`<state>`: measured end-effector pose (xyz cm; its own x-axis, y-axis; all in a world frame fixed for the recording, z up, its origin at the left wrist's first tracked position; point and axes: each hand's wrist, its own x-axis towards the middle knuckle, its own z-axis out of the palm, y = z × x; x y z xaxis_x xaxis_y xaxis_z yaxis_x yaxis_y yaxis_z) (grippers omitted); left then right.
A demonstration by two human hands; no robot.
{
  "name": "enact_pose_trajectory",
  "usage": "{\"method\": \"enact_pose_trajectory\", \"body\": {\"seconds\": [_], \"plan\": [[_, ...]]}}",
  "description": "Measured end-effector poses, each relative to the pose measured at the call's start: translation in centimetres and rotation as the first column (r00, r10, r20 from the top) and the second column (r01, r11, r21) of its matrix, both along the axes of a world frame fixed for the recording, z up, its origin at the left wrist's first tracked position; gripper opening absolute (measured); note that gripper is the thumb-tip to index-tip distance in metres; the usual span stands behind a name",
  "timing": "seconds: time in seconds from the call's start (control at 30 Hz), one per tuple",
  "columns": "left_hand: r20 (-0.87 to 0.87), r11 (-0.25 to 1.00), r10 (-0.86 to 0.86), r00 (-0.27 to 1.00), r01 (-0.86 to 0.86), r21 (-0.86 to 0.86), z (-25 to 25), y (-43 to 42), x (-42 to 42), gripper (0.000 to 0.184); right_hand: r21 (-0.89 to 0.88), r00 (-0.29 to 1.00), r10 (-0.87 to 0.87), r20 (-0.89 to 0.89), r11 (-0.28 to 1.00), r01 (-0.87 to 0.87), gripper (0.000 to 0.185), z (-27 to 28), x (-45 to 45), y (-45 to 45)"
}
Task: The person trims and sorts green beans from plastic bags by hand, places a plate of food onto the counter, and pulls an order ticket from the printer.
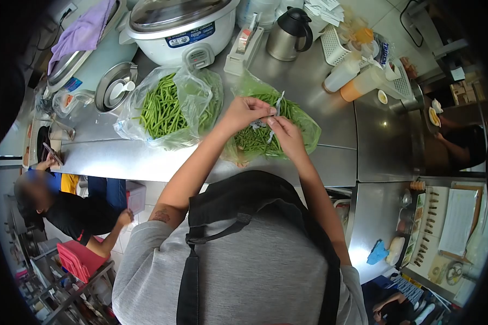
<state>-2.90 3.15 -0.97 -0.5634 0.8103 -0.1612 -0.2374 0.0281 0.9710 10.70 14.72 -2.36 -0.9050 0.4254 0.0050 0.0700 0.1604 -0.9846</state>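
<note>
Over a green-tinted plastic bag (pixel 310 127) of green beans (pixel 255 142), my left hand (pixel 248 115) and my right hand (pixel 288 134) meet fingertip to fingertip. Both are closed in a pinch. From between the fingertips a thin pale strip (pixel 279 102) sticks up; its material is unclear. More pale scraps (pixel 256 124) lie on the beans beneath my hands. Left of my hands, a clear plastic bag (pixel 203 89) stands open, filled with cut green beans (pixel 162 108). Both bags rest on the steel counter (pixel 331 157).
Along the back stand a rice cooker (pixel 181 27), a tape dispenser (pixel 244 51), a steel thermos jug (pixel 288 35) and squeeze bottles (pixel 341 73). Steel bowls (pixel 114 89) sit at left. A seated person (pixel 81 216) holds a phone at left; other people are at right.
</note>
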Motion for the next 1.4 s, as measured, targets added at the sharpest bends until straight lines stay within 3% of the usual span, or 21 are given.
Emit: {"method": "enact_pose_trajectory", "body": {"seconds": [0.03,0.23,0.3,0.4,0.5,0.63,0.73,0.83,0.9,1.0,1.1,1.2,1.23,1.27,1.33,1.4], "plan": [[0.015,1.000,0.001,1.000,-0.001,0.008,0.0,0.1,0.1,0.018,-0.085,0.999,0.031,-0.013,0.996,-0.032,0.028,0.2,-0.1,-0.2],[0.110,0.997,0.059,0.992,-0.065,0.052,0.3,0.2,1.0,0.015,-0.193,1.000,0.019,0.011,0.981,-0.016,0.026,0.1,0.1,0.0],[0.174,0.995,0.071,0.982,-0.082,0.058,0.4,0.2,1.4,0.015,-0.324,1.000,-0.015,-0.003,0.946,0.013,0.026,0.2,0.2,-0.2],[0.438,0.952,0.027,0.899,-0.157,0.263,-0.3,0.3,2.5,0.012,-0.531,0.997,-0.064,-0.049,0.847,0.028,0.025,0.3,0.2,-0.8],[0.542,0.913,0.016,0.840,-0.233,0.334,-0.9,0.5,3.3,0.012,-0.660,0.989,-0.109,-0.098,0.751,0.018,0.024,0.3,0.3,-1.3],[0.547,0.918,-0.028,0.837,-0.196,0.346,-1.9,0.1,3.6,0.019,-0.823,0.982,-0.164,-0.097,0.568,0.014,0.023,0.3,0.4,-1.5],[0.547,0.902,0.045,0.836,-0.269,0.337,-2.1,0.3,4.5,0.027,-0.863,0.981,-0.188,-0.051,0.502,0.051,0.024,0.0,0.1,-1.3],[0.582,0.899,0.031,0.812,-0.278,0.339,-2.4,0.5,4.3,0.026,-0.924,0.987,-0.112,-0.116,0.378,-0.066,0.023,0.0,0.1,-1.0],[0.632,0.896,-0.007,0.775,-0.276,0.349,-2.2,0.2,4.0,0.018,-0.926,0.990,-0.078,-0.121,0.369,-0.084,0.022,0.0,-0.1,-0.9],[0.658,0.875,0.092,0.748,-0.375,0.305,-2.6,0.4,3.6,0.020,-0.929,0.986,-0.098,-0.134,0.358,-0.091,0.021,0.2,-0.2,-1.4],[0.770,0.773,0.212,0.602,-0.586,0.245,-2.8,-0.7,0.9,0.019,-0.898,0.973,-0.179,-0.146,0.437,-0.054,0.019,0.5,0.1,-1.1],[0.405,0.849,0.348,0.845,-0.468,0.247,-1.1,-2.4,-0.9,0.017,-0.834,0.978,-0.191,-0.088,0.550,0.032,0.019,1.2,1.0,-0.2],[0.194,0.899,0.370,0.908,-0.403,0.170,0.5,-2.8,-0.5,0.017,-0.808,0.982,-0.182,-0.055,0.585,0.063,0.019,1.5,1.3,-0.1],[-0.019,0.930,0.320,0.947,-0.310,0.197,0.6,-3.0,-0.2,0.016,-0.773,0.992,-0.120,-0.027,0.632,0.055,0.021,1.4,1.5,0.1],[-0.438,0.976,0.184,0.880,-0.110,0.189,1.5,-3.3,0.3,0.016,-0.694,0.999,0.001,0.038,0.720,0.025,0.024,1.4,1.8,0.2],[-0.586,0.999,0.051,0.809,-0.041,0.030,2.5,-3.7,1.2,0.018,-0.673,0.988,0.122,0.097,0.739,-0.025,0.029,1.4,1.8,0.1]]}}
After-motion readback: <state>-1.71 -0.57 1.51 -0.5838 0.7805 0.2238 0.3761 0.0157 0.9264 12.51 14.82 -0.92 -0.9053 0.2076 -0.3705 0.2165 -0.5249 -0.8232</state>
